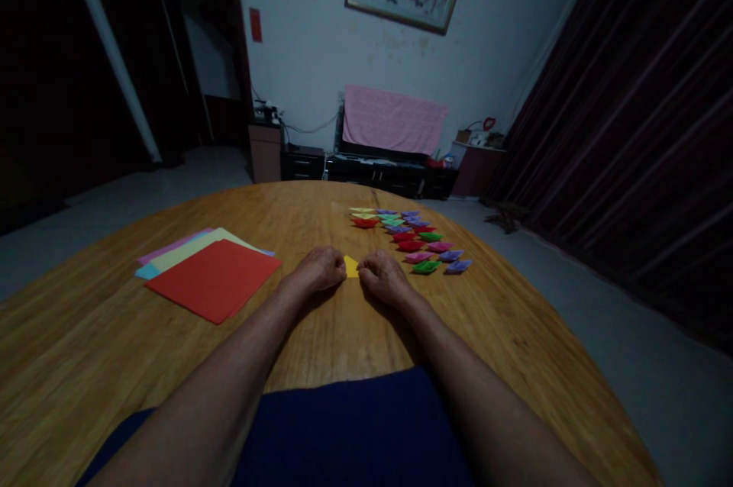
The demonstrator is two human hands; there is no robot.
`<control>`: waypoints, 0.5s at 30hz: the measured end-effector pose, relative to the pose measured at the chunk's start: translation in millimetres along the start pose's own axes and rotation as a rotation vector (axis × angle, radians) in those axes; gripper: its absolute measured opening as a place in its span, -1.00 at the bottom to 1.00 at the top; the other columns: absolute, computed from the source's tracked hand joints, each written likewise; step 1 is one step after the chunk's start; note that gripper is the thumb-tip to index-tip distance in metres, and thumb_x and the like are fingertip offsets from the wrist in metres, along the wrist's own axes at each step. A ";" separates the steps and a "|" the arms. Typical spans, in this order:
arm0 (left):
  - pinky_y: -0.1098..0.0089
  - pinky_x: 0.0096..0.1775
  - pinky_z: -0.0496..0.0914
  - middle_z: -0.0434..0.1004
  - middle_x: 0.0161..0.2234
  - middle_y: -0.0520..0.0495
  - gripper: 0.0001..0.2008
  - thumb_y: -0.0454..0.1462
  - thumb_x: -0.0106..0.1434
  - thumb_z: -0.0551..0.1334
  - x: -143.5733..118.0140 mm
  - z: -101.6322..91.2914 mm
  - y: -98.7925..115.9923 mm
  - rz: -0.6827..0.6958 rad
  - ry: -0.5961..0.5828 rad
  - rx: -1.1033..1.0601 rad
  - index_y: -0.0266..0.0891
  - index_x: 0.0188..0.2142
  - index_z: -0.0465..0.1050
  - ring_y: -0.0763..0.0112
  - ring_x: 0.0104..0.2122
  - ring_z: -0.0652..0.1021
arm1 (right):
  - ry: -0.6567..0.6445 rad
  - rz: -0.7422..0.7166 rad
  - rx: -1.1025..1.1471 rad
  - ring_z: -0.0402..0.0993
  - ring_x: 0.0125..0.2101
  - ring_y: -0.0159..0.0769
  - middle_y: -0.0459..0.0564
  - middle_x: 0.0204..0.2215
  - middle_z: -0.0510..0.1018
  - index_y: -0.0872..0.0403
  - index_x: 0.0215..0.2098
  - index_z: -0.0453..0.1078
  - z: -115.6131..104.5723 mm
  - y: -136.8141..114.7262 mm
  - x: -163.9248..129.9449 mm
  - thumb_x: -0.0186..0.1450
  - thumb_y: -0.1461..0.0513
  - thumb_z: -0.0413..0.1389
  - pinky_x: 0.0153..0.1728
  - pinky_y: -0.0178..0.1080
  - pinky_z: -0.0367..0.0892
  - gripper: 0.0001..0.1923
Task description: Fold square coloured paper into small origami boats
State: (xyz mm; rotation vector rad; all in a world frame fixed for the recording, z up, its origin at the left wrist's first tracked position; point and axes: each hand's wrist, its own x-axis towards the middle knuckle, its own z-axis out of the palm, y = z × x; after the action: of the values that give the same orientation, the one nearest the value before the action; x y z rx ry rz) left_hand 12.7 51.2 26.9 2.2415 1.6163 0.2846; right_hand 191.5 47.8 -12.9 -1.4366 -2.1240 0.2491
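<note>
Left hand (321,269) and right hand (383,275) pinch yellow folded paper (351,267) between fingers; uneven tugging could tear it, a slip jostle origami boats (411,246) at two o'clock.

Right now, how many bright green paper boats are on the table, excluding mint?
2. The nearer green boat is left of a purple boat; the farther green boat is just behind a pink boat. Distant boats overlap, so others may be hidden.
</note>
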 end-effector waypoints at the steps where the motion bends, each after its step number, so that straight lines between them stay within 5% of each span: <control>1: 0.39 -0.27 0.33 0.62 -0.38 -0.15 -0.77 -0.29 0.16 0.16 0.1 0.1 -0.2 -0.007 0.000 -0.006 -0.26 -0.29 0.61 0.32 -0.37 0.54 | 0.004 0.001 0.006 0.41 -0.26 -0.26 0.01 -0.34 0.53 0.11 -0.37 0.51 -3.1 2.9 0.1 0.23 0.34 0.07 -0.19 -0.28 0.26 -0.84; 15: 0.33 -0.22 0.37 0.63 -0.27 -0.20 -0.74 -0.18 0.19 0.17 -2.2 0.2 10.3 -0.095 0.044 -0.006 -0.25 -0.28 0.58 0.19 -0.22 0.58 | 0.044 0.026 0.023 0.26 -0.50 -0.39 -0.12 -0.60 0.41 0.11 -0.63 0.36 -7.6 10.7 2.4 0.18 0.33 0.05 -0.45 -0.34 0.07 -0.78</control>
State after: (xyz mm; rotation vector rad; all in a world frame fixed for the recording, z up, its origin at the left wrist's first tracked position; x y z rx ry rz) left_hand 21.1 46.2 31.0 2.1606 1.7358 0.3146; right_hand 203.5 53.1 -10.5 -1.4439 -2.0625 0.2483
